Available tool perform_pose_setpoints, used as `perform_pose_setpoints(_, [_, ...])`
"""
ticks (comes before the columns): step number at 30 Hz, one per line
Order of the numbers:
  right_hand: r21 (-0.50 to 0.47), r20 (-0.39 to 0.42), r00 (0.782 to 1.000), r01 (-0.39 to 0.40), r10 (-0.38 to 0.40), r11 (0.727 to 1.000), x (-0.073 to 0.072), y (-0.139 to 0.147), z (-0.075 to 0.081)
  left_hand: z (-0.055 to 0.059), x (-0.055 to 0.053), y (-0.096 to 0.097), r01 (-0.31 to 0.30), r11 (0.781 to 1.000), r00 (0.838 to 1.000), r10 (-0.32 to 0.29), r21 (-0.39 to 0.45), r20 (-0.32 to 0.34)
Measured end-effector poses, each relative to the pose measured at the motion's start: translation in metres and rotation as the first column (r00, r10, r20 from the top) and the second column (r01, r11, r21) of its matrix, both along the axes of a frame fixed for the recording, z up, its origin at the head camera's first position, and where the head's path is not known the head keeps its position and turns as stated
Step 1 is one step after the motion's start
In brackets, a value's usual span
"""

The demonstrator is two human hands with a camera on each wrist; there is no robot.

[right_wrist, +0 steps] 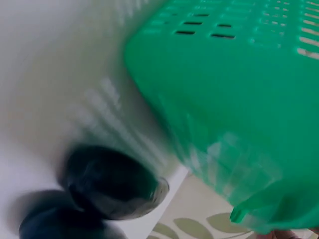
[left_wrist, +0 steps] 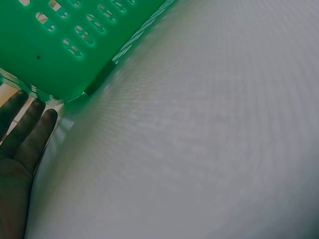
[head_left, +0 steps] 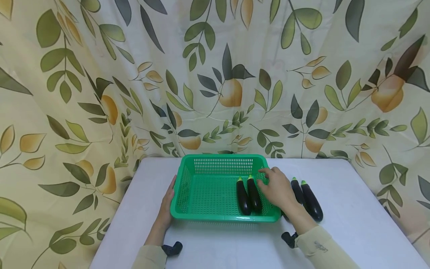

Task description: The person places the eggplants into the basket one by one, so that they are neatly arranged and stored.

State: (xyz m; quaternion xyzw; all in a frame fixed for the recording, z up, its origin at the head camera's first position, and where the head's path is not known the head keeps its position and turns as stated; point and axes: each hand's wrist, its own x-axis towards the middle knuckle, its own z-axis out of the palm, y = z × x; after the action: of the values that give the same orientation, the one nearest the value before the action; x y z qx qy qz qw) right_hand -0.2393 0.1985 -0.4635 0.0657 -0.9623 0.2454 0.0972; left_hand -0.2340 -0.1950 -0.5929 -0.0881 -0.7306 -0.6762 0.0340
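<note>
The right grip [head_left: 276,187], fingers bent and parted, hangs over the right rim of a green basket [head_left: 225,217]; the left grip [head_left: 167,201], straight-fingered, lies along its left wall. Two eggplants [head_left: 243,198] lie inside; the right wrist [head_left: 299,216] partly hides others on the table [head_left: 228,246].

- The basket [head_left: 208,218] stands on the table [head_left: 215,244], near its far edge.
- In the basket's right half, two eggplants [head_left: 243,198] lie side by side.
- Right of the basket, outer eggplants [head_left: 313,204] lie on the table.
- The left hand [head_left: 167,203] is at the basket's left side.
- The right hand [head_left: 277,188] is over its right rim.
- A curtain [head_left: 215,125] hangs behind the table.
</note>
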Motion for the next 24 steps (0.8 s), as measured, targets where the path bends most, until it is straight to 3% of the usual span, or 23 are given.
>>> perform_pose_setpoints(13, [0.042, 0.02, 0.999, 0.043, -0.043, 0.998, 0.0, 0.03, 0.002, -0.002, -0.002, -0.003, 0.014, 1.0, 1.0, -0.014, 0.021, 0.005])
perform_pose_setpoints(24, [0.07, 0.039, 0.996, 0.081, -0.084, 0.994, 0.002, 0.061, -0.011, 0.0, 0.0, -0.003, 0.007, 1.0, 1.0, -0.007, 0.021, 0.022])
